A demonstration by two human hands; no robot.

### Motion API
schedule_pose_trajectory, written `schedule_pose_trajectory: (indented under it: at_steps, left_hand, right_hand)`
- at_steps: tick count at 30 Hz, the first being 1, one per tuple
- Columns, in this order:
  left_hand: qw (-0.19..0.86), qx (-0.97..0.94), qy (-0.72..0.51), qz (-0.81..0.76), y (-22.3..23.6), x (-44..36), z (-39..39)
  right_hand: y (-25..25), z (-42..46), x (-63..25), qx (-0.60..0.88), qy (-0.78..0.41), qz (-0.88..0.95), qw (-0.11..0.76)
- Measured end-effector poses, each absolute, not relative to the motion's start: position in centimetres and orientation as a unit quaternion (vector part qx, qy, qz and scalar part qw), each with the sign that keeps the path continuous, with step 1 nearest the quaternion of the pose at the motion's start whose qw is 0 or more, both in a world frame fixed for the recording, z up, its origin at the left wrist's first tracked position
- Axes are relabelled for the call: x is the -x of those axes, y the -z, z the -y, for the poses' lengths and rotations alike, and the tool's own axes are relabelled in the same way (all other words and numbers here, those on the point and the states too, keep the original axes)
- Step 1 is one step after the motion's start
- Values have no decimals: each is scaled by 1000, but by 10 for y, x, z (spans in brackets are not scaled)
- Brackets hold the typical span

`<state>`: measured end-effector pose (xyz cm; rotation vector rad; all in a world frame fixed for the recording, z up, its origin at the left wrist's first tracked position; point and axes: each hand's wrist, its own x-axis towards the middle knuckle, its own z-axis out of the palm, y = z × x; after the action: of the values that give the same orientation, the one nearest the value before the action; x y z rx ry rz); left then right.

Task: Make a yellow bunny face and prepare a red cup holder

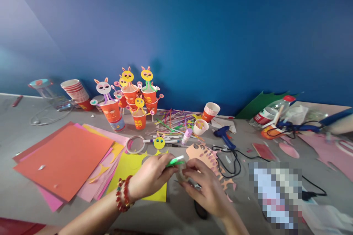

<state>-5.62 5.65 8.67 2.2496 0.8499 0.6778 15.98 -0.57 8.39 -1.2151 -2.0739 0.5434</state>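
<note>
- L hand [157,176]: thumb & fingers pinched nearly closed on a green strip [175,162] w/ a white part, held just above the table [104,220], ctr.
- R hand [205,187]: fingers curled in, closed on a translucent piece [182,172], right beside the strip; exact shape unclear, partly hidden by fingers.
- Far L, back: red stick [17,101], then clear container [45,91] w/ blue & red lid, then leaning cup stack [75,91].
- L, front: orange sheet [66,154] atop pink sheets, some yellow paper at their R edge.
- L of ctr, back: group of red cups [139,120] w/ yellow or white rabbit faces & paper arms.
- In front of those: tape roll [135,138] lying flat.
- Ctr: yellow sheet [124,170], partly under L forearm & hand; loose yellow face [159,142] just behind it.
- Ctr, back: pile of colored sticks [176,120], purple-capped glue stick [186,136], white cup [200,127] w/ yellow bits, short cup stack [211,111].
- R of ctr: peach sheet [199,155] full of cut holes, nr R hand; blue glue gun [224,136] w/ black cord.
- R: red pad [264,151], red-capped bottle [271,112] in front of green sheet [255,105].
- Far R: large pink sheet [325,148]; pixelated patch nearer front.
</note>
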Motion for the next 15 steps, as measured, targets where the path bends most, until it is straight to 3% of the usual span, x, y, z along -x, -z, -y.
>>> schedule_pose_trajectory:
  at_steps: [8,12,15]
  left_hand:
    - [308,-843,-292,-331,-79,57,-51]
    - [427,-794,-282,-329,-78,59,-47]
    - [601,-694,-264,-296,-73,59,-45]
  right_hand:
    - [-78,5,-156,466,-277,762,354]
    - [-77,5,-156,481,-276,748,365]
    - [-79,4,-156,480,-274,751,361]
